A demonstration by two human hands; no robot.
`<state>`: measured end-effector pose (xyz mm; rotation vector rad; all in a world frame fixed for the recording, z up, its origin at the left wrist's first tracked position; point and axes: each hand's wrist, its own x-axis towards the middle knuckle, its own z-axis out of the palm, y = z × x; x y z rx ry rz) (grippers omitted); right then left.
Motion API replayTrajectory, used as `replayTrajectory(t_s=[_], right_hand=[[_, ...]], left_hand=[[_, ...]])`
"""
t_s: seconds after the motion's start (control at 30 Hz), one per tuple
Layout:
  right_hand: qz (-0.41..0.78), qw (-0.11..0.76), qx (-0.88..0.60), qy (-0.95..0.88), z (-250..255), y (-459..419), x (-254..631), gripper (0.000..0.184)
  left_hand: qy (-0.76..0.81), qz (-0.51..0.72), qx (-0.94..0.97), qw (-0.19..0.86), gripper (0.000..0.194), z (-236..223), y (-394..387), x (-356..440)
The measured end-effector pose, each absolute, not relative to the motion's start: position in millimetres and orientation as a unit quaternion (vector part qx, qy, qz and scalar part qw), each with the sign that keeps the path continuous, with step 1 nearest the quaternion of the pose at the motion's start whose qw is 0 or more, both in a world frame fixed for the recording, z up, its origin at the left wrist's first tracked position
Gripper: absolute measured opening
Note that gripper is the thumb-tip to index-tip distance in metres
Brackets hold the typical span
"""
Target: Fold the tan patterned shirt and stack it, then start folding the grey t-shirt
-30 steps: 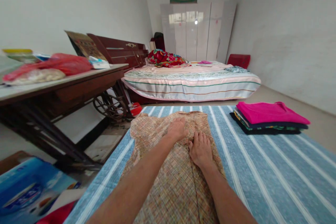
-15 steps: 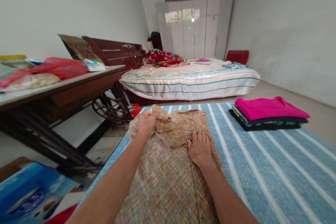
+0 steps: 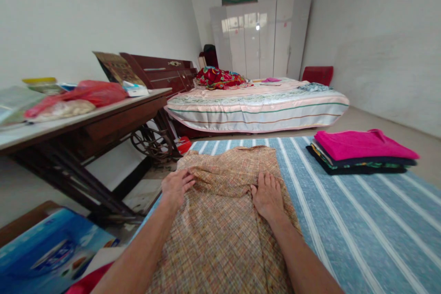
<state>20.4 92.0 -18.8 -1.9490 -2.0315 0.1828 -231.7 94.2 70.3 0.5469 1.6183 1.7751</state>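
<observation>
A tan plaid garment [image 3: 220, 234], perhaps a shirt, lies lengthwise on the blue-and-white striped bed cover [image 3: 344, 234]. Across its far part runs a folded-over, slightly wrinkled layer. My left hand [image 3: 175, 188] rests at the left edge of that layer, its fingers stretched onto the fabric; the thumb is hard to make out. On the right side, my right hand [image 3: 268, 196] lies flat on the garment near the fold's lower corner, fingers extended. A stack of folded clothes with a bright pink piece on top [image 3: 365, 144] sits further right on the cover.
At left stands a wooden sewing-machine table [image 3: 131, 112] holding a red plastic bag [image 3: 99, 93]. Below it is a blue printed box [image 3: 58, 248]. A second bed [image 3: 255, 117] with a red floral quilt [image 3: 220, 78] stands beyond, before a white wardrobe [image 3: 251, 46].
My left hand has let go of the bunched cloth at the far left corner and come nearer. That layer now lies flatter. My right hand stays on the garment; the view has shifted slightly.
</observation>
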Motion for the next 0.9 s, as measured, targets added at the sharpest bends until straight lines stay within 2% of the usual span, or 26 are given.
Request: replayTrajectory(t_s=[0.1,0.2,0.33,0.57,0.77,0.9], right_hand=[[0.06,0.155,-0.681,-0.713,-19,91,21,0.06],[0.058,0.147,-0.682,-0.715,-20,91,20,0.06],[0.045,0.141,-0.68,-0.719,-23,91,21,0.059],[0.014,0.149,-0.675,-0.723,-29,91,21,0.056],[0.014,0.151,-0.675,-0.722,-30,91,22,0.055],[0.019,0.149,-0.672,-0.725,-29,91,22,0.055]], left_hand=[[0.664,0.613,0.353,0.244,0.024,56,87,-235],[0.738,0.449,0.495,0.093,0.032,50,83,-238],[0.759,0.294,0.581,-0.001,0.038,52,87,-240],[0.798,0.201,0.568,-0.025,0.034,67,121,-247],[0.818,0.17,0.548,0.038,0.016,78,147,-244],[0.804,0.215,0.545,0.103,0.017,89,148,-241]])
